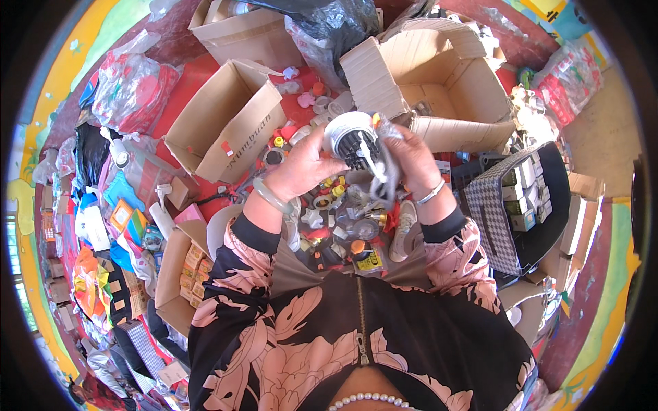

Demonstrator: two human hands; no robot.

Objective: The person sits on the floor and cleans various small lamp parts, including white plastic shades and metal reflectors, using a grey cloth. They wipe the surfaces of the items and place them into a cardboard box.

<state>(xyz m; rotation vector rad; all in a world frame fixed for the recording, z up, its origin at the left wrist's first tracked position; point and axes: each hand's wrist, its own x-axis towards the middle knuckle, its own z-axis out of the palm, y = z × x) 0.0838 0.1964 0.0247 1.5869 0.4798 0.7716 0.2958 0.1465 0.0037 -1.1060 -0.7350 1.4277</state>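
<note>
The white round-bodied part (348,139) is held in the air between the person's two hands, its dark ribbed hollow facing up toward the chest, above a pile of loose small parts (343,214) on the red floor (188,85). The left hand (298,166) lies to its left and is the nearer, gripping it directly, thumb along the lower rim and fingers curled about the far side. The right hand (416,159) stands to its right, fingers apparently closed on a strip of grey film (391,182) that hangs beside the part; whether they also press the body cannot be told. The long axis is foreshortened and uncertain; a slim white bar (372,156) across the hollow, however, slants down and rightward, toward the film rather than the left thumb. In view, the part appears between the right-hand edge of the narrow open carton (223,147) and the lower left corner of the wide open carton (370,75).
</note>
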